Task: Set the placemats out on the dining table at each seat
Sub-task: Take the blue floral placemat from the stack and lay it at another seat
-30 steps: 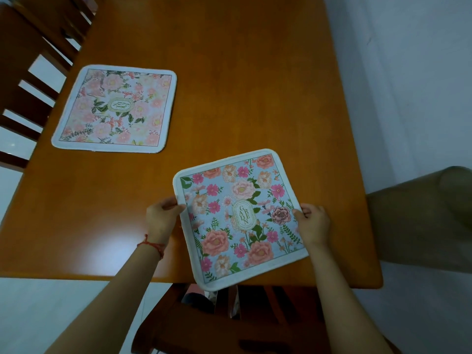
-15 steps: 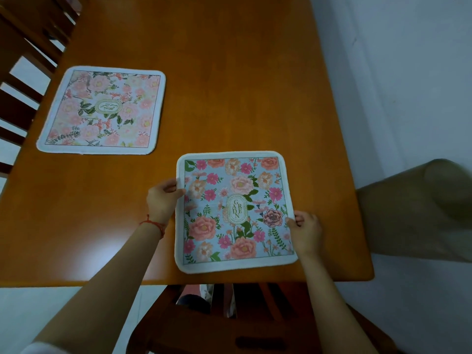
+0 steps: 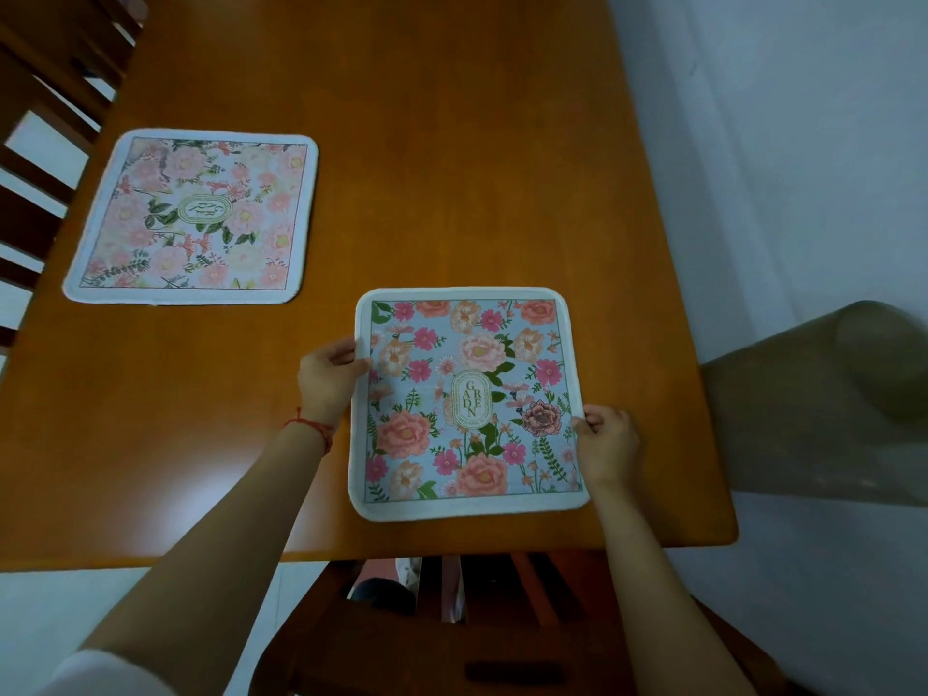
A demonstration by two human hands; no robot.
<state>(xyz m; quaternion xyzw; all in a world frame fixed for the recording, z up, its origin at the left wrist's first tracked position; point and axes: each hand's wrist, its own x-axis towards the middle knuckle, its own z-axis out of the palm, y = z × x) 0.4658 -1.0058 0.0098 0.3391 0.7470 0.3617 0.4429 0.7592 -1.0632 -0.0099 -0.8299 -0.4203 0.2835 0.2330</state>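
Observation:
A blue floral placemat (image 3: 467, 404) with a white border lies flat near the front edge of the orange wooden dining table (image 3: 452, 168), squared to that edge. My left hand (image 3: 326, 379) pinches the mat's left edge, thumb on top. Over at the mat's right edge, my right hand (image 3: 605, 447) grips it low down. A second placemat (image 3: 193, 216), pink floral, lies flat at the table's left side.
A dark wooden chair (image 3: 477, 630) is tucked under the table's front edge below the blue mat. Slatted chair backs (image 3: 45, 143) stand along the left side. A drab olive padded object (image 3: 823, 404) sits right of the table by the white wall.
The blue placemat has turned from a tilted pose hanging over the front edge to lying square and fully on the table, with both hands still holding its sides.

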